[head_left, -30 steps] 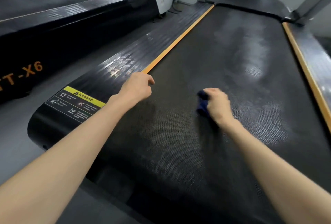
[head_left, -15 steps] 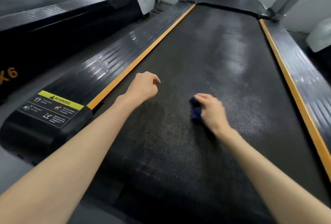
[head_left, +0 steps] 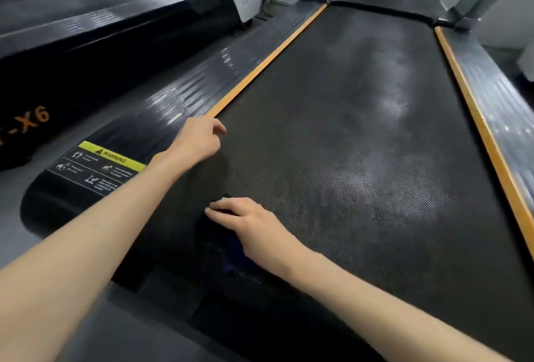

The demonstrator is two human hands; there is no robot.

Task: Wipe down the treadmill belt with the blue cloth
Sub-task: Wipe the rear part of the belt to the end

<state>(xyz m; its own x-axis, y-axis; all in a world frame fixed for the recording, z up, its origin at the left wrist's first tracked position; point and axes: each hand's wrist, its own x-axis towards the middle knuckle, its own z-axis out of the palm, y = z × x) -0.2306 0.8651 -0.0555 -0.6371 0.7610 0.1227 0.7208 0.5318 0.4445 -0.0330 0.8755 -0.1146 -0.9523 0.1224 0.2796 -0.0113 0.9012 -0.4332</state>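
Observation:
The black treadmill belt (head_left: pixel 346 136) runs away from me between two orange strips. A dusty grey smear covers its middle and far part. My right hand (head_left: pixel 251 225) lies on the belt's near left part, fingers bent over the dark blue cloth (head_left: pixel 231 259), which shows only beneath the palm. My left hand (head_left: pixel 199 139) rests at the belt's left edge by the orange strip (head_left: pixel 260 69), fingers curled under, holding nothing.
A ribbed left side rail (head_left: pixel 185 101) carries a yellow warning label (head_left: pixel 109 156). The right side rail (head_left: pixel 497 95) has its own orange strip. A second treadmill (head_left: pixel 86 29) stands to the left across a grey floor gap. Grey uprights rise at the far end.
My right hand has dragged the cloth toward me and leftward, down to the belt's near end. The left hand stays at the left edge. The view has shifted slightly.

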